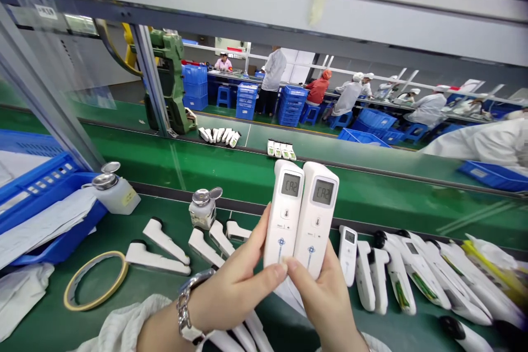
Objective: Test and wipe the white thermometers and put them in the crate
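Observation:
Side by side in front of me are two white infrared thermometers, their displays lit with the same characters. My left hand, with a watch at its wrist, is closed around the left thermometer. Around the right thermometer my right hand is closed, thumb on its front. Both thumbs meet near the lower ends. More thermometers lie on the green bench: a pair to the left, and a row to the right, some with green boards or battery bays showing.
A roll of tape, two dispenser bottles and a blue tray with papers stand left. Beyond a ledge runs a green conveyor carrying thermometers. Farther off, people work among blue crates.

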{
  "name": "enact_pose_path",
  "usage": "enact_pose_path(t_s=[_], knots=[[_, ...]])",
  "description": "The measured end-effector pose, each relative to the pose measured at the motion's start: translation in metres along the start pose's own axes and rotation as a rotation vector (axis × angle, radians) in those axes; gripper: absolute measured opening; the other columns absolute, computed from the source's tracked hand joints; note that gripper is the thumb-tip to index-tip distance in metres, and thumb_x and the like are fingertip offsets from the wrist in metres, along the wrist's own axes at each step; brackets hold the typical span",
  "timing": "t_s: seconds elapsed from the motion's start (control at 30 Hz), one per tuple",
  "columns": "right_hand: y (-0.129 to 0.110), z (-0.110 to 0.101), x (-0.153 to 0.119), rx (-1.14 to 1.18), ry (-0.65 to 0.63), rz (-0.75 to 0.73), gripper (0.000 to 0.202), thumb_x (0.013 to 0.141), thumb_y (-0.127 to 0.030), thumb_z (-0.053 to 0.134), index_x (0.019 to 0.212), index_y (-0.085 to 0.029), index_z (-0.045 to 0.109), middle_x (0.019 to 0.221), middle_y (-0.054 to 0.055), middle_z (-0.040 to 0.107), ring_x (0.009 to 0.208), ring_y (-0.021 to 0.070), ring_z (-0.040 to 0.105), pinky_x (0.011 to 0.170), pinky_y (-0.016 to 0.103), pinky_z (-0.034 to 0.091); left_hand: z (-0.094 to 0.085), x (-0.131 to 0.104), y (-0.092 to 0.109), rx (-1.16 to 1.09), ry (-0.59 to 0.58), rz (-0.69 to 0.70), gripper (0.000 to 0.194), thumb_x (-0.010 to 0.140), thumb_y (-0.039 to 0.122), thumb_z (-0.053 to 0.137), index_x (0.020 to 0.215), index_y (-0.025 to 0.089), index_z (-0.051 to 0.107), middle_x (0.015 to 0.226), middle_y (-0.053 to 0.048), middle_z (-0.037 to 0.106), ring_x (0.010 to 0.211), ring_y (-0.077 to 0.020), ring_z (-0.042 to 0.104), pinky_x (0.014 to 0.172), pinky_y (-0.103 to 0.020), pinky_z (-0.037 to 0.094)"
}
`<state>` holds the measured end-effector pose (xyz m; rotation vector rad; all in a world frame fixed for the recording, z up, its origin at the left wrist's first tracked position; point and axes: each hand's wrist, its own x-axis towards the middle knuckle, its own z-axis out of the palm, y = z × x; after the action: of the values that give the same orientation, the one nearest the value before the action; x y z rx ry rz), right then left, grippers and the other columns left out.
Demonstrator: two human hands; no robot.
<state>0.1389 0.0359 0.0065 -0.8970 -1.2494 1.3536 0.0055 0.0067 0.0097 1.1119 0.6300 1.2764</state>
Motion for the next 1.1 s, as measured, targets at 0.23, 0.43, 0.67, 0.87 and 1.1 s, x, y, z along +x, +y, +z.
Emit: enact_pose_path(t_s=[0.23,0.43,0.67,0.87,1.1], knots=[[-0.006,0.007,-0.005,-0.079,-0.004,-0.003,0.042,0.076,-0.038,0.067,0.113,-0.028,0.051,0.103,0.004,0.071,0.09,0.0265,0.068,0.074,0.038,0.058,-0.006,0.008,-0.005,-0.103,0.349,-0.024,0.037,0.089,0.038,0.045,0.119,0.022,0.059,0.125,-0.008,0.059,0.117,-0.0281,0.051,0.096,-0.038,0.042],[-0.005,0.009,-0.005,-0.051,0.022,0.0,0.043,0.074,-0.038,0.069,0.111,-0.026,0.051,0.101,0.004,0.071,0.088,0.0242,0.068,0.073,0.034,0.058,-0.008,0.008,-0.005,-0.054,0.292,0.049,0.035,0.089,0.035,0.046,0.12,0.024,0.058,0.12,-0.006,0.062,0.113,-0.0246,0.055,0.094,-0.034,0.044],[-0.005,0.013,-0.008,-0.086,0.024,-0.029,0.041,0.074,-0.033,0.068,0.11,-0.025,0.051,0.099,0.005,0.07,0.087,0.0241,0.068,0.073,0.034,0.058,0.001,0.004,0.002,0.132,0.234,0.056,0.051,0.081,0.026,0.061,0.13,0.026,0.047,0.121,-0.005,0.062,0.107,-0.0232,0.058,0.088,-0.029,0.048],[-0.003,0.011,-0.01,-0.127,0.022,-0.063,0.042,0.073,-0.028,0.067,0.111,-0.025,0.051,0.103,0.006,0.069,0.091,0.0244,0.067,0.076,0.034,0.058,-0.005,0.004,-0.008,0.019,0.388,0.078,0.035,0.091,0.035,0.042,0.119,0.023,0.059,0.126,-0.004,0.058,0.123,-0.0239,0.045,0.103,-0.033,0.036],[0.009,0.004,-0.008,-0.129,-0.209,-0.114,0.044,0.077,-0.017,0.063,0.117,-0.028,0.049,0.108,0.004,0.068,0.095,0.0225,0.066,0.077,0.03,0.057,-0.004,0.007,-0.009,-0.33,0.355,0.029,0.04,0.089,0.044,0.04,0.121,0.024,0.055,0.119,-0.006,0.063,0.114,-0.0249,0.054,0.098,-0.038,0.041]])
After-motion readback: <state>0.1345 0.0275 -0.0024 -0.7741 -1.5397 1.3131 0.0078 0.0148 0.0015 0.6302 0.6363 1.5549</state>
